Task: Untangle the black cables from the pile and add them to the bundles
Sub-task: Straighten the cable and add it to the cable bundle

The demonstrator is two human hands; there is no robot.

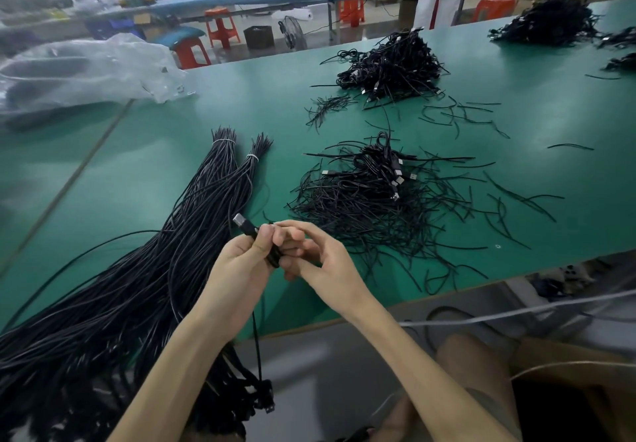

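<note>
Cable is gripped in my left hand, thumb and fingers curled round it, with its metal plug poking up past my thumb. My right hand meets the left, fingers bent in round the same cable, fingertips against it. Both hands hover just above the near edge of the table. From under my left wrist the cable hangs straight down past the table edge.

Left of my left hand lie the bundles, two thick sheaves of black cables running away from me, each tied with a white band near its far end. Their near ends spill off the table beside my left forearm.

Just beyond my right hand sits the pile, a loose tangle of black cables with several plugs showing on top. Stray cables are scattered to its right. Farther out, well apart from both hands, is a second heap. A crumpled plastic bag lies far off to the left.
</note>
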